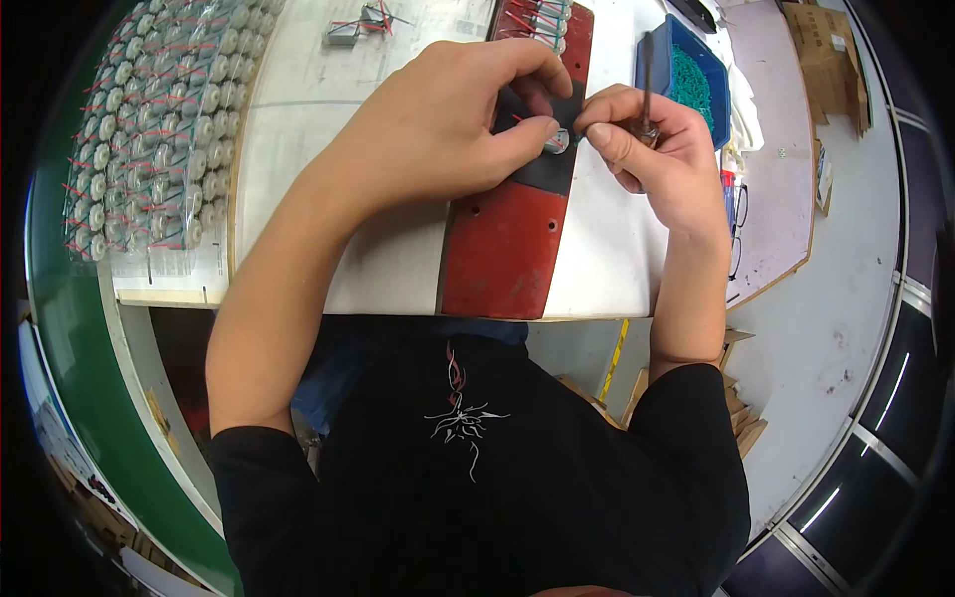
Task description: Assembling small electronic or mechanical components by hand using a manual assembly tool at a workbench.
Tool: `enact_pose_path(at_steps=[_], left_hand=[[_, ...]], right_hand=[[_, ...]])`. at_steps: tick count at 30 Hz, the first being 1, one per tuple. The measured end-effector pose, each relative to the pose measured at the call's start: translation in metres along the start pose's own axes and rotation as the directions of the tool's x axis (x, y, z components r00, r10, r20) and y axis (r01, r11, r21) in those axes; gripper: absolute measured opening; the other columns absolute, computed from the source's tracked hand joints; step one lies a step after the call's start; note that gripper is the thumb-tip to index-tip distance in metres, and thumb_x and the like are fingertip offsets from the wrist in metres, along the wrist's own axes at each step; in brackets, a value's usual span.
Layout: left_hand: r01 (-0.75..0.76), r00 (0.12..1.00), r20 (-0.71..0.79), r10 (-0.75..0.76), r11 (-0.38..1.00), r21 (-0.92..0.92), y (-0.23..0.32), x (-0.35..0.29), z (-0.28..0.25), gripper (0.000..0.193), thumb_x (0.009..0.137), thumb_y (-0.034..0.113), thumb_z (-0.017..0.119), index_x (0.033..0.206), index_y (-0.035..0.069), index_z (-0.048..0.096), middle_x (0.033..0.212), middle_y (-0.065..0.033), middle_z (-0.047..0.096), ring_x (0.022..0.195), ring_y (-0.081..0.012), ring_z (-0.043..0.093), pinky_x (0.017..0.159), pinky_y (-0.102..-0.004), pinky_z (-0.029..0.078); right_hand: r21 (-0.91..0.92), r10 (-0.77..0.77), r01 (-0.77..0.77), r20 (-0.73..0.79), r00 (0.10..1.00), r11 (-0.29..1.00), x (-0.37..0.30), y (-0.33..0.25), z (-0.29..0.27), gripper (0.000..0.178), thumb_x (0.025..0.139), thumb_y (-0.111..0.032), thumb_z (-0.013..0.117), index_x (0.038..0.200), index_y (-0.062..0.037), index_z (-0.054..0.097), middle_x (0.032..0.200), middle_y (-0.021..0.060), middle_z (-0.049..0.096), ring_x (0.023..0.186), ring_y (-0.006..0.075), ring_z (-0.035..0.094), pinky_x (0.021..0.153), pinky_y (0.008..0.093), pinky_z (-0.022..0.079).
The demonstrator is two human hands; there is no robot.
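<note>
My left hand (458, 124) reaches over a red and black board (497, 249). Its thumb and fingers close on a small round silver part (557, 142) with a red wire, resting over the board's black section. Just to the right, my right hand (662, 149) is closed round a slim tool (648, 85) with a thin dark shaft pointing away from me and a brownish handle. Its thumb and forefinger pinch together close to the silver part; whatever lies between those fingertips is too small to make out.
Rows of round whitish parts with red and green wires (149, 139) fill the table's left side. More wired parts (537, 22) line the board's far end. A blue bin (721, 124) of green pieces (689, 85) stands at right, near glasses (738, 224). A small metal block (341, 35) lies far left of centre.
</note>
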State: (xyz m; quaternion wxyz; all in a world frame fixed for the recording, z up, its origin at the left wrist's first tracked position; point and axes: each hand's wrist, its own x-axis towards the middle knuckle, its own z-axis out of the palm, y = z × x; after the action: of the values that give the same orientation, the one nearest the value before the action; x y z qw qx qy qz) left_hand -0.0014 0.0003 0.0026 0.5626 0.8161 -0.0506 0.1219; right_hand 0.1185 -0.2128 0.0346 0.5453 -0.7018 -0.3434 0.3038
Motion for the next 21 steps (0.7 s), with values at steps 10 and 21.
enact_pose_path(at_steps=[10, 21], left_hand=[[0.287, 0.948, 0.174, -0.266, 0.952, -0.111, 0.022, 0.011, -0.013, 0.026, 0.087, 0.015, 0.073, 0.106, -0.002, 0.069, 0.099, -0.0159, 0.072, 0.092, -0.0285, 0.068, 0.081, -0.0368, 0.054], [0.237, 0.966, 0.123, -0.228, 0.969, -0.071, 0.022, 0.011, -0.015, 0.023, 0.086, 0.016, 0.070, 0.100, -0.003, 0.068, 0.085, -0.0164, 0.074, 0.079, -0.0290, 0.073, 0.072, -0.0360, 0.055]], right_hand=[[-0.222, 0.042, -0.054, -0.057, 0.997, 0.973, 0.001, 0.002, 0.012, 0.014, 0.093, -0.015, 0.079, 0.100, -0.0032, 0.075, 0.074, -0.0059, 0.062, 0.059, 0.0011, 0.046, 0.050, 0.0182, 0.032], [-0.189, 0.150, -0.164, -0.086, 0.985, 0.968, 0.001, 0.001, 0.012, 0.012, 0.094, -0.011, 0.077, 0.100, -0.0020, 0.074, 0.080, -0.0023, 0.067, 0.066, 0.0031, 0.059, 0.050, 0.0179, 0.037]])
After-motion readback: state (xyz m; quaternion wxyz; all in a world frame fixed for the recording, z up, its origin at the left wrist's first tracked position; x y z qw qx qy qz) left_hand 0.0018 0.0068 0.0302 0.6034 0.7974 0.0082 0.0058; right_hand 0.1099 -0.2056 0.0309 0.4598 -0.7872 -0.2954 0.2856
